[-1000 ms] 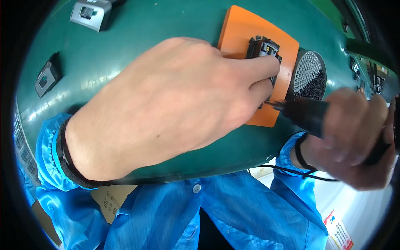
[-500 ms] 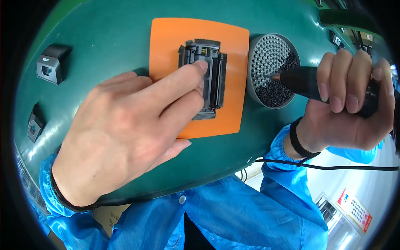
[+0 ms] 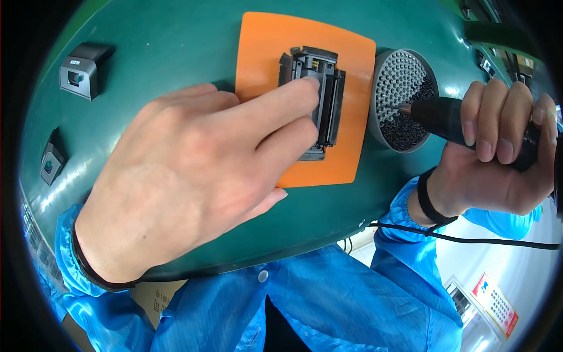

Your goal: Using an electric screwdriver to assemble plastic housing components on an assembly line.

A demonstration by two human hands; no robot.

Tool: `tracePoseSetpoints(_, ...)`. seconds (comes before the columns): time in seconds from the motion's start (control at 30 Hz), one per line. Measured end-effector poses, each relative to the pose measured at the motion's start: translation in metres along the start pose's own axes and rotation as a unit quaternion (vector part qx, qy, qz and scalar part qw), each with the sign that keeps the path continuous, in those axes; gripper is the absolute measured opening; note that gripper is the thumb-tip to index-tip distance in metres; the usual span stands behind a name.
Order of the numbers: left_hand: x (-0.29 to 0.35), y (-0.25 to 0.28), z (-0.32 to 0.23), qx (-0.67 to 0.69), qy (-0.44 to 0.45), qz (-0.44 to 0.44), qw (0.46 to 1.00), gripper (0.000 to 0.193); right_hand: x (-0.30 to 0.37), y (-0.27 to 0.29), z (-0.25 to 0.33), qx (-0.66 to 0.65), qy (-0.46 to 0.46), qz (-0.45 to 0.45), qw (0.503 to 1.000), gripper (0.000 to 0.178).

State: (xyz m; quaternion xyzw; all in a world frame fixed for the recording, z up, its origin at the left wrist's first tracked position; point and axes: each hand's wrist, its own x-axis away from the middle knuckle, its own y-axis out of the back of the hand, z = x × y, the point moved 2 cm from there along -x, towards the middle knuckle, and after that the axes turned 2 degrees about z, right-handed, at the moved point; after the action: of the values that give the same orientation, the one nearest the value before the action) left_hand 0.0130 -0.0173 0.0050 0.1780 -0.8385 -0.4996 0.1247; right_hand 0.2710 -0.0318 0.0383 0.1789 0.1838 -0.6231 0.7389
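The left hand (image 3: 187, 155) rests its index and middle fingers on a black module (image 3: 334, 111), its thumb lying apart near the lower edge of the orange mat (image 3: 343, 167); whether it pinches the part or only steadies it is hidden. The module lies on that mat, upon the green counter (image 3: 193, 47). The right hand (image 3: 491, 179) is wrapped around a black driver (image 3: 440, 117), whose tip stands over a round perforated dish (image 3: 399, 70) of small black screws (image 3: 404, 135), just beside the mat.

The work looks partway through: the module is positioned and its inside lies exposed, but the driver is at the dish, away from it. How many screws are already in, or remain, cannot be told. Two grey housings (image 3: 85, 85) (image 3: 51, 167) sit apart at far left, separate from the module.
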Motion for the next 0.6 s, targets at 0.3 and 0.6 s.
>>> tracePoseSetpoints(0.3, -0.003, 0.001, 0.006, 0.055, 0.001, 0.029, 0.998, 0.061, -0.002, -0.009, -0.006, -0.041, -0.019, -0.117, 0.992, 0.025)
tracePoseSetpoints(0.6, -0.014, -0.013, 0.013, 0.049, -0.042, -0.06, 0.996, 0.063, -0.015, -0.005, 0.014, -0.116, -0.014, 0.105, 0.988, 0.032)
